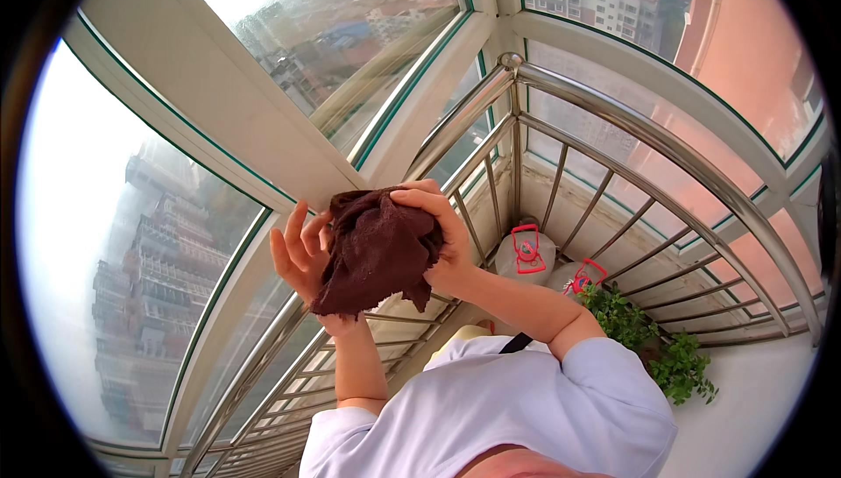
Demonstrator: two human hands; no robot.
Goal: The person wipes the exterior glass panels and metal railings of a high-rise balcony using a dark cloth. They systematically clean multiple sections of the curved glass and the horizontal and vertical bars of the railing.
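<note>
A dark brown-maroon cloth (381, 248), bunched and with frayed edges, is held up in front of my chest near the window frame. My right hand (443, 231) grips its right side, thumb on top and fingers partly behind. On the other side, my left hand (305, 258) touches the cloth with its fingers spread and raised. The cloth covers the left palm and thumb, so whether that hand grips it is hidden. Just beyond both hands runs a pale window mullion (263, 97) between glass panes.
A stainless steel railing (611, 110) meets at a corner post and runs along both sides. In the corner below stand two translucent containers (519, 258) with red handles. Green potted plants (617, 320) grow beside them. Window panes (368, 38) show buildings far below.
</note>
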